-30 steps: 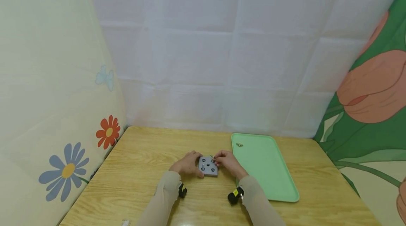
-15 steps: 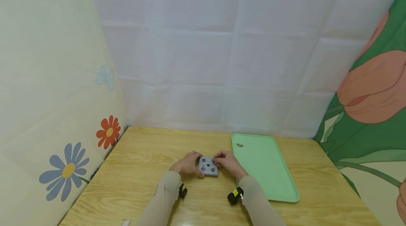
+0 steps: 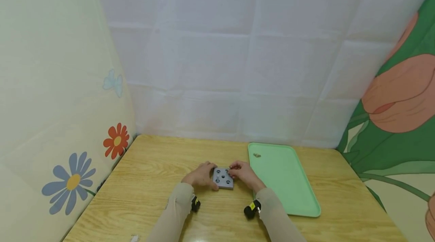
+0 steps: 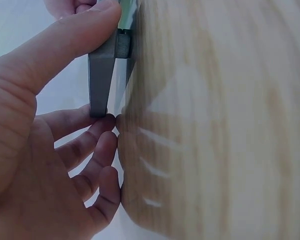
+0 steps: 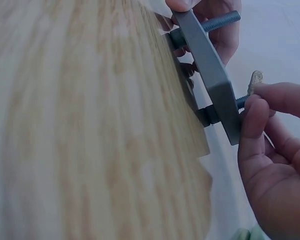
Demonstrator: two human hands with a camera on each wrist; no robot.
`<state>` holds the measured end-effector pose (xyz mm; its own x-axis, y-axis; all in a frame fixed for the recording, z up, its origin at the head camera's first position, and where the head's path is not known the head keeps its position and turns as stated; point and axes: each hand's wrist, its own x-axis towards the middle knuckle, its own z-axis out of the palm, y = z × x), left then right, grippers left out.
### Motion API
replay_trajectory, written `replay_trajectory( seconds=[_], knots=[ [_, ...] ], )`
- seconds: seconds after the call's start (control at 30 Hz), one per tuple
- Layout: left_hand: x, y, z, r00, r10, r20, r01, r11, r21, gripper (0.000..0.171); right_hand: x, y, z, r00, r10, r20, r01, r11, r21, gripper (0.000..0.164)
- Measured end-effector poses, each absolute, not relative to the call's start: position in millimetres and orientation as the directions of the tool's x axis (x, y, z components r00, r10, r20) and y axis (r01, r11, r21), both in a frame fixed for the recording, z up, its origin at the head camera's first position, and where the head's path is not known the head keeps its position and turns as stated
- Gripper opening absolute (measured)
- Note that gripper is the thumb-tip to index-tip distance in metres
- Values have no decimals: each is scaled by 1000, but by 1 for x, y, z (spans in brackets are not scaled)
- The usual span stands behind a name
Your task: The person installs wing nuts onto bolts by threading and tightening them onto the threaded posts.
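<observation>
A square grey plate with several holes lies in the middle of the table. Two threaded bolts pass up through it, their heads underneath holding it off the wood in the right wrist view. One bolt stands bare near the left hand. My left hand grips the plate's left side between thumb and fingers. At the far right corner, thumb and index finger of my right hand pinch a brass-coloured wing nut on the other bolt. Fingertips cover part of this nut.
A light green tray lies to the right, close beside the right forearm. Another wing nut sits in its far left corner. A small whitish object lies at the table's front edge. Cloth hangs behind and on both sides.
The right thumb and fingers have shifted slightly around the wing nut, and its wings show at a different angle. The left hand and plate have stayed in place.
</observation>
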<state>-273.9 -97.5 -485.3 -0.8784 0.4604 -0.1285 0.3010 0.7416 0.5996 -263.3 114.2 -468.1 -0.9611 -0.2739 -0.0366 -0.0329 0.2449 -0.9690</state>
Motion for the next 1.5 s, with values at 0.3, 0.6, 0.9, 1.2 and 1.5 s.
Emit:
replay_trajectory(
  seconds=[0.3,0.6,0.9,1.2,1.5],
  knots=[
    [-274,-97,-485,-877,463,-127,306,744,594,81,-264,114,-471,-964,-266,-29,-39,247,-968,10],
    [-274,-98,-486,-869,484,-103,340,735,587,79,-279,116,-495,-969,-243,-48,1,191,-982,6],
    [-273,-98,-489,-866,491,-98,350,733,583,80,-281,116,-497,-969,-236,-73,43,128,-991,23],
    [-273,-99,-489,-867,486,-106,341,736,585,81,-282,118,-499,-970,-233,-63,33,131,-991,13],
    [-273,-98,-486,-870,481,-108,331,733,594,79,-284,118,-501,-971,-236,-40,2,160,-987,8]
  ],
)
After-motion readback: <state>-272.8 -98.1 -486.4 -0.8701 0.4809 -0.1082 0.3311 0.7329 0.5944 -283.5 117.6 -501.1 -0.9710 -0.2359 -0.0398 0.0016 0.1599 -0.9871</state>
